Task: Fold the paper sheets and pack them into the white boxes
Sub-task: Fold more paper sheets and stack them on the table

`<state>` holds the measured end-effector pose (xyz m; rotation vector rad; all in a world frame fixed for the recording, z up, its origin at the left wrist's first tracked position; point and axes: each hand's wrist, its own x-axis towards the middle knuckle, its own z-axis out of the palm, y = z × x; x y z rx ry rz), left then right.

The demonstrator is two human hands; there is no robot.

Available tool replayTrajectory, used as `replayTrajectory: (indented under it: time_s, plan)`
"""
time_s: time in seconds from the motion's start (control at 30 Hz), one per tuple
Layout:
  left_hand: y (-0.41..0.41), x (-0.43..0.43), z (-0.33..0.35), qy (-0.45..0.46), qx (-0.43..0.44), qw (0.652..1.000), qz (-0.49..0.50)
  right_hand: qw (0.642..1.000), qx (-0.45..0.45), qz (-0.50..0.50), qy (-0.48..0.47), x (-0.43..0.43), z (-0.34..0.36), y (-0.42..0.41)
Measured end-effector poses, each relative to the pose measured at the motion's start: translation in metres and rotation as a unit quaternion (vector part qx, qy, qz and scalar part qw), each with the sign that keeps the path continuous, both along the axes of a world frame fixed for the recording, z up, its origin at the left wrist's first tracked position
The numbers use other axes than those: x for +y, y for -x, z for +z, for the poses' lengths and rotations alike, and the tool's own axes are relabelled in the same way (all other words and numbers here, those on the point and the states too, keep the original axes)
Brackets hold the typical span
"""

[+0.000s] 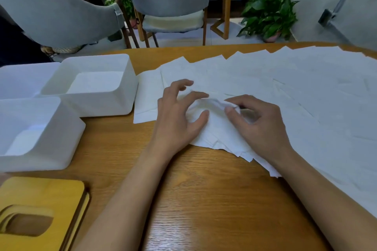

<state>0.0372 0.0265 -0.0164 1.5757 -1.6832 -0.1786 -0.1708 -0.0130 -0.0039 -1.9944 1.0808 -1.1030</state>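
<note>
While our right hand (pixel 259 124) pinches the top sheet (pixel 212 126) of the pile (pixel 306 91) and our left hand (pixel 179 114) rests spread on it, we should peel one layer only; the boxes (pixel 95 87) stand left.

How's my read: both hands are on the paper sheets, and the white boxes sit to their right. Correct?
No. In the head view the white boxes sit left of the paper sheets, not right. The left hand and right hand are on them.
</note>
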Motion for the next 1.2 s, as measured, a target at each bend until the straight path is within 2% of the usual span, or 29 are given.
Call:
replayTrajectory:
  time_s: [0.1, 0.17, 0.27, 0.37, 0.43, 0.5, 0.57, 0.67, 0.73, 0.83, 1.03, 1.2]
  plan:
    - [-0.005, 0.002, 0.011, -0.023, 0.157, 0.987, -0.039, 0.981, -0.139, 0.033, -0.127, 0.004, 0.011, 0.004]
    - [-0.007, 0.005, 0.02, -0.07, 0.278, 0.956, -0.065, 0.968, -0.186, 0.019, -0.165, 0.005, 0.017, 0.003]
    - [-0.007, 0.006, 0.025, -0.093, 0.35, 0.93, -0.056, 0.95, -0.222, 0.049, -0.212, 0.007, 0.021, 0.004]
    - [-0.003, 0.006, 0.024, -0.089, 0.363, 0.926, -0.051, 0.959, -0.197, 0.103, -0.175, 0.007, 0.023, 0.01]
    - [0.0, 0.006, 0.024, -0.083, 0.372, 0.923, -0.054, 0.981, -0.107, 0.111, -0.114, 0.003, 0.023, 0.013]
    - [0.003, 0.007, 0.024, -0.075, 0.363, 0.927, -0.058, 0.988, -0.036, 0.112, -0.101, -0.002, 0.019, 0.017]
    - [0.001, 0.005, 0.02, -0.055, 0.311, 0.948, -0.041, 0.99, -0.039, 0.071, -0.12, -0.002, 0.018, 0.016]
    - [-0.011, 0.0, 0.008, -0.053, 0.136, 0.989, 0.021, 0.989, -0.084, -0.031, -0.119, -0.009, 0.014, 0.02]
    - [-0.017, -0.002, 0.002, -0.082, 0.055, 0.994, 0.036, 0.986, -0.088, -0.064, -0.125, -0.014, 0.011, 0.024]
    - [-0.019, -0.006, -0.003, -0.083, 0.032, 0.995, 0.045, 0.985, -0.071, -0.076, -0.134, -0.016, 0.008, 0.023]
    - [-0.015, -0.011, -0.007, 0.01, 0.003, 0.995, 0.099, 0.984, -0.068, -0.095, -0.136, -0.019, 0.003, 0.023]
    - [-0.005, -0.004, 0.004, 0.137, 0.054, 0.981, 0.127, 0.987, -0.061, -0.088, -0.119, -0.017, 0.006, 0.02]
